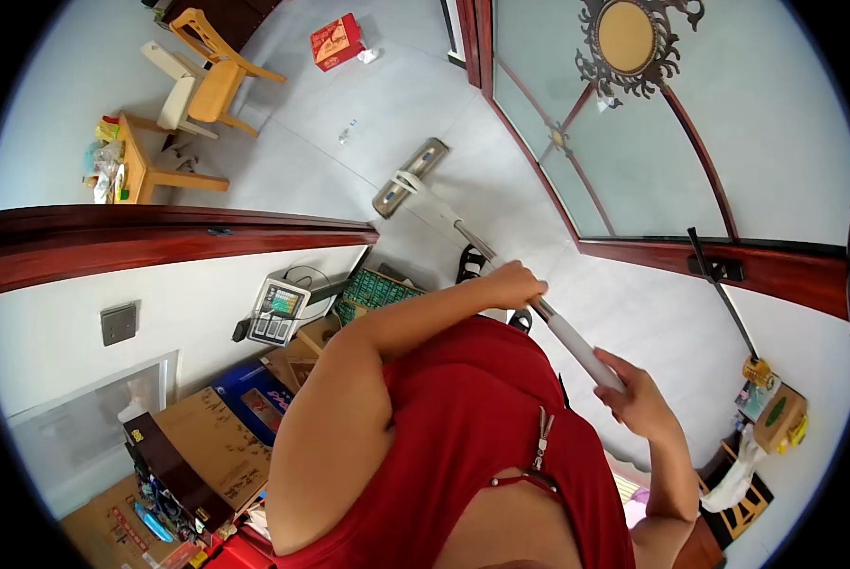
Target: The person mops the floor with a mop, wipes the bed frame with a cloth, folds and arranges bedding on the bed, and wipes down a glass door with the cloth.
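A flat mop (576, 349) slants across the view, its pole running from near my body out to the floor. Its long rectangular head (411, 178) lies on the pale floor ahead. My left hand (516, 285) is wrapped round the metal pole about midway along. At the upper end, my right hand (636, 395) holds the pale grip, with fingers and thumb on either side of it. Below the pole, my feet in black sandals (471, 264) show only in part.
A wooden doorframe (178, 242) stands to the left, glass sliding doors (614, 152) to the right. Cardboard boxes (211, 441) and a scale (278, 311) line the near left. Farther off are a chair (221, 85), a small table (145, 171) and a red box (337, 43).
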The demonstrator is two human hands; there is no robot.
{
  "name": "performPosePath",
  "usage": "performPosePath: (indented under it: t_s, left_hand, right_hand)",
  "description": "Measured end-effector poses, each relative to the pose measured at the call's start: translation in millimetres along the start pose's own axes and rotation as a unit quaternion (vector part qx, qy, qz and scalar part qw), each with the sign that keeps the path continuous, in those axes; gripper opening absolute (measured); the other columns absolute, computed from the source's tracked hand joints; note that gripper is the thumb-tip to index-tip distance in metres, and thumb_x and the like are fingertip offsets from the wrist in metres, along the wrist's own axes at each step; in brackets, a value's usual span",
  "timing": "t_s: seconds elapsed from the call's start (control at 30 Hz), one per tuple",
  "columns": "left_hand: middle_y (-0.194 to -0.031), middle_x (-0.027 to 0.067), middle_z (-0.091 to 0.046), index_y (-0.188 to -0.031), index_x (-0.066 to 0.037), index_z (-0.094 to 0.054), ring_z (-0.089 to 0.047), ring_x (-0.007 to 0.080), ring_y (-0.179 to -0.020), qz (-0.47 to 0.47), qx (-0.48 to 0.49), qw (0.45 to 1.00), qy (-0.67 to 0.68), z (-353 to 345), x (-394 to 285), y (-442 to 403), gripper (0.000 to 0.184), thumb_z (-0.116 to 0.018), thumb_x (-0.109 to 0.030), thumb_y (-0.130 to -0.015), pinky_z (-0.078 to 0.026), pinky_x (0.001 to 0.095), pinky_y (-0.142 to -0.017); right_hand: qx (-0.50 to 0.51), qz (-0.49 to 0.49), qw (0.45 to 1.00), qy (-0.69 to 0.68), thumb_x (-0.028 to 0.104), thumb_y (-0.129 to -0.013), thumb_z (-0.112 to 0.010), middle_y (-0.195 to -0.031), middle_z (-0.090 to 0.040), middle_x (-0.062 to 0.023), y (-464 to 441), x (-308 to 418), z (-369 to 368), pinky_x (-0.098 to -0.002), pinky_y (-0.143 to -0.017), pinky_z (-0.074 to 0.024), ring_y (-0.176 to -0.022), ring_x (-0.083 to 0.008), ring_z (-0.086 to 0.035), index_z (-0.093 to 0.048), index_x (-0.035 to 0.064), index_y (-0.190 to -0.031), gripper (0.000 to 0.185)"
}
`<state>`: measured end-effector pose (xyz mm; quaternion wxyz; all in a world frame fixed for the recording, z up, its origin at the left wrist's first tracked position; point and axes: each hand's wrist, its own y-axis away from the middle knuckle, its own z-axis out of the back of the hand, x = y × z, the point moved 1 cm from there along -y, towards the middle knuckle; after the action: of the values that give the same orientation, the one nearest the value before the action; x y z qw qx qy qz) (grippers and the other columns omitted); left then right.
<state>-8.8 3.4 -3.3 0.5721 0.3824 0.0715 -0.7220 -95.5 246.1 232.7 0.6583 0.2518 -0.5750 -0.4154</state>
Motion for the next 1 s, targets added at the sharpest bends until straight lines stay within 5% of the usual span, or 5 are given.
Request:
performPosePath:
  t_s: [0.23, 0.37, 0.47, 0.7, 1.0]
  left_hand:
    - [-0.085, 0.0115, -0.066, -0.096, -0.011, -0.068, -0.064, 0.0343, -0.086, 0.085, -0.295, 0.952, 0.014, -4, 134, 49, 0.024, -0.074, -0.01, -0.072, -0.049, 0.0474, -0.075]
    - [-0.086, 0.0093, -0.067, -0.091, -0.01, -0.067, -0.064, 0.0318, -0.085, 0.252, -0.306, 0.914, -0.08, 45, 195, 86, 0.022, -0.071, -0.004, -0.071, -0.049, 0.0447, -0.077]
    - [-0.084, 0.0085, -0.067, -0.085, -0.01, -0.066, -0.065, 0.0313, -0.084, 0.246, -0.423, 0.863, -0.125, 66, 202, 100, 0.019, -0.069, -0.002, -0.068, -0.048, 0.0441, -0.074]
    - [-0.077, 0.0074, -0.065, -0.081, -0.012, -0.064, -0.063, 0.031, -0.082, 0.032, -0.438, 0.897, 0.046, 107, 116, 11, 0.014, -0.067, -0.002, -0.072, -0.044, 0.0468, -0.077]
    - [-0.08, 0.0142, -0.07, -0.084, -0.007, -0.072, -0.066, 0.0348, -0.081, 0.035, -0.475, 0.872, 0.113, 165, 119, -49, 0.014, -0.064, -0.001, -0.074, -0.052, 0.0459, -0.073]
  right_hand:
    - [0.069, 0.002, 0.998, 0.014, 0.016, -0.085, -0.065, -0.107, -0.069, -0.0238, -132, 75, -36, -0.039, -0.086, -0.0503, -0.094, -0.0295, -0.068, -0.047, 0.0013, -0.143, 0.062]
    - [-0.003, 0.177, 0.984, 0.026, 0.018, -0.087, -0.063, -0.091, -0.07, -0.0208, -233, 117, -71, -0.0362, -0.077, -0.0512, -0.076, -0.0274, -0.067, -0.052, 0.0003, -0.14, 0.057]
    - [0.006, 0.145, 0.989, 0.033, 0.019, -0.088, -0.062, -0.103, -0.07, -0.0224, -220, 166, -68, -0.0357, -0.084, -0.0507, -0.088, -0.0317, -0.067, -0.055, 0.0001, -0.137, 0.053]
    - [-0.106, 0.127, 0.986, 0.02, 0.008, -0.091, -0.064, -0.115, -0.068, -0.0166, -106, 142, 26, -0.0327, -0.078, -0.0523, -0.089, -0.0169, -0.065, -0.056, 0.0007, -0.136, 0.047]
    - [-0.204, 0.197, 0.929, 0.238, 0.006, -0.086, -0.065, -0.08, -0.067, -0.0231, -101, 216, 65, -0.0392, -0.068, -0.0497, -0.067, -0.031, -0.064, -0.067, 0.0003, -0.116, 0.032]
